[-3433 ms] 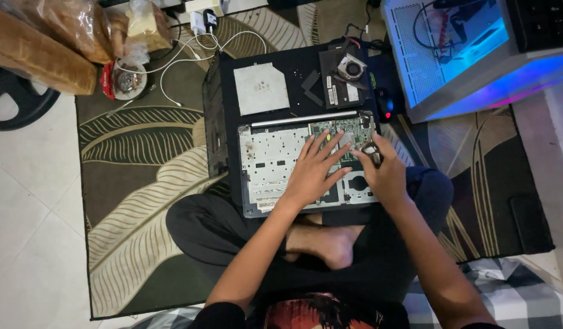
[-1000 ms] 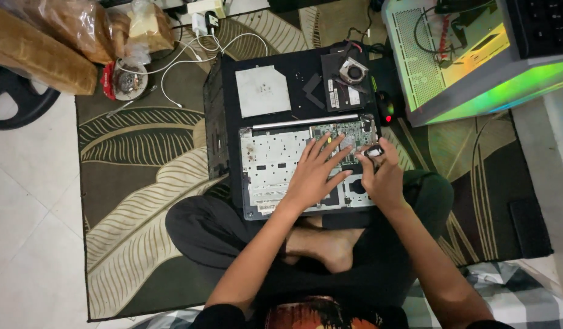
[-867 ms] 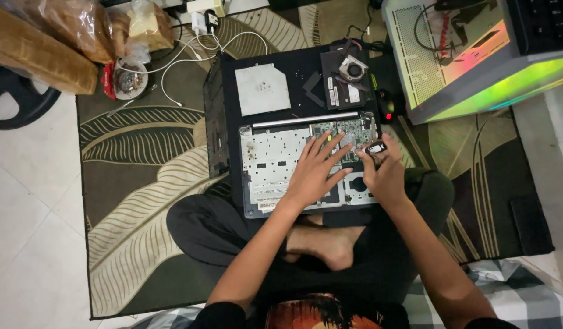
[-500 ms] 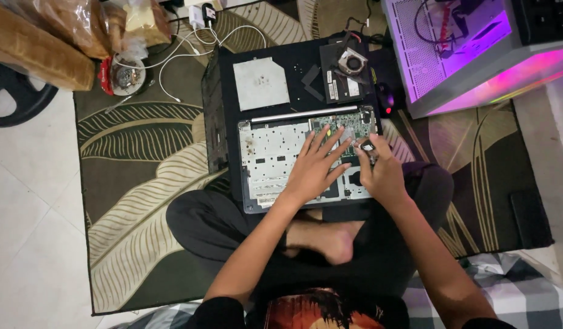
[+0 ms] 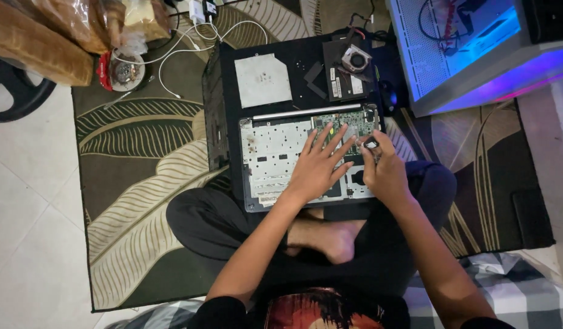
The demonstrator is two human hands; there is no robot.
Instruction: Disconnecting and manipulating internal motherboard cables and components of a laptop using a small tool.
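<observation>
1. Opened laptop chassis [image 5: 275, 161]: the left hand [image 5: 318, 167] lies spread across its centre-right; the metal frame at 9 o'clock of that hand is uncovered.
2. Right hand [image 5: 385, 173], pinching a small dark tool [image 5: 371, 144], blocks the chassis corner at 3 o'clock.
3. At 12 o'clock: square drive [image 5: 263, 79] and cooling fan [image 5: 356, 60] occupy the black board.
4. At 1–2 o'clock: lit computer case [image 5: 476, 73] walls off passage.
5. At 6 o'clock: crossed legs [image 5: 293, 231] close the near edge.
6. At 9 o'clock: leaf-patterned rug [image 5: 141, 170] lies unobstructed.

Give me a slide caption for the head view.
Left hand flat on opened laptop chassis; right hand holds a small tool.
</observation>
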